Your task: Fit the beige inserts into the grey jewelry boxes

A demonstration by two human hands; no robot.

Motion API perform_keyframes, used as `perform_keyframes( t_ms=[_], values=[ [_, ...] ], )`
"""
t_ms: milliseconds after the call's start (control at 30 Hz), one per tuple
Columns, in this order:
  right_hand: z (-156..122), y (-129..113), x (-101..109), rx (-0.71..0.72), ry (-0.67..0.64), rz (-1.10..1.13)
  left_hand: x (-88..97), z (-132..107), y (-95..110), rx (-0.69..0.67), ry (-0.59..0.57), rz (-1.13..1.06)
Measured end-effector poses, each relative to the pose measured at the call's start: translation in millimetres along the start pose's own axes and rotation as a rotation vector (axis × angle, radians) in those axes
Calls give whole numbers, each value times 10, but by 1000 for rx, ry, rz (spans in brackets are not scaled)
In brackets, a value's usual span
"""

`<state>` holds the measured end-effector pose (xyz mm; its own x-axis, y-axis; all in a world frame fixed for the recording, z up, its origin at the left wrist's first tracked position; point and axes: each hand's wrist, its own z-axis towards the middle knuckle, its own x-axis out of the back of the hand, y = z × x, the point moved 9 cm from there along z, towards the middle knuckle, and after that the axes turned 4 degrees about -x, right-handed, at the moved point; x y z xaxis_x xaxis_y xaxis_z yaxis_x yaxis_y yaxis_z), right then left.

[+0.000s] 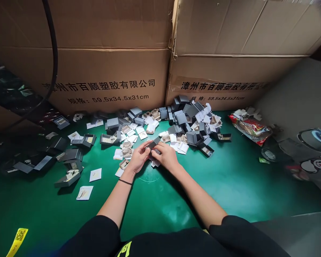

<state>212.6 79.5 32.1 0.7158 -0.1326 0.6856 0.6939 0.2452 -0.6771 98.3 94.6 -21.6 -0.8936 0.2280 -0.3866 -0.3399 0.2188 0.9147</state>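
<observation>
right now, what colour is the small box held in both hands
Dark grey: the small box shows best in the head view.

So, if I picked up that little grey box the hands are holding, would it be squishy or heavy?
Probably not squishy: the grey box looks straight-edged between the left hand and right hand, so likely stiff. It's probably light, being small beside those hands. Flat sides suggest it would slide, not roll.

A workshop, by its green worktop (230,185), large cardboard cartons (109,67) and many grey boxes (180,117).
</observation>
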Motion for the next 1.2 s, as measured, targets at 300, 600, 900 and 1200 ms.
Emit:
perform_keyframes(
  t_ms=[300,600,900,1200],
  values=[
    [6,18,-60,143,-31,82,38,8,-10,-15,42,15],
    [-209,-172,-260,148,-31,-142,39,19,-20,-36,67,-62],
    [33,34,102,-54,-12,232,23,33,14,-22,76,-217],
    [13,207,358,-109,291,191,-136,-63,-53,83,22,-207]
  ],
)
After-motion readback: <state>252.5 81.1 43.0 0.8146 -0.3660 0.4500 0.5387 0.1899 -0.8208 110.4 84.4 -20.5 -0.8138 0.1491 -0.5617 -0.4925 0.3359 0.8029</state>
